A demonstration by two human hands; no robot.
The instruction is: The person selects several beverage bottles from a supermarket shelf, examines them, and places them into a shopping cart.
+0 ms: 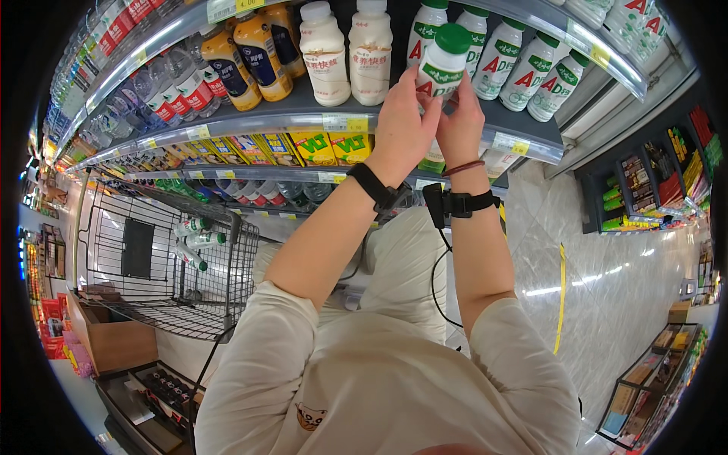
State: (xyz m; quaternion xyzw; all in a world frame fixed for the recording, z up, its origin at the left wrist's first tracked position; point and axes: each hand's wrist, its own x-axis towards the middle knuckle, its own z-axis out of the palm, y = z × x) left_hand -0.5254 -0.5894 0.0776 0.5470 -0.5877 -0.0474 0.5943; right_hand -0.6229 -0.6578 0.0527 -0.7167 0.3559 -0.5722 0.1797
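Observation:
Both hands hold one white plastic drink bottle (442,65) with a green screw cap, raised in front of the shelf. My left hand (402,122) grips its left side, and my right hand (462,116) its right side; the bottle's lower end is hidden by the fingers. Similar green-capped bottles (497,60) stand on the shelf behind it and to the right. Left of my hands are two white milk-drink bottles (371,54) with white caps. Black straps with small devices circle both wrists.
A wire shopping cart (227,273) stands at my left with several green-capped bottles (196,242) in it. Orange bottles (230,68) and water bottles (182,85) line the shelf leftward. Yellow drink cartons (311,149) fill the shelf below. At right are a snack rack (642,182) and tiled floor (529,250).

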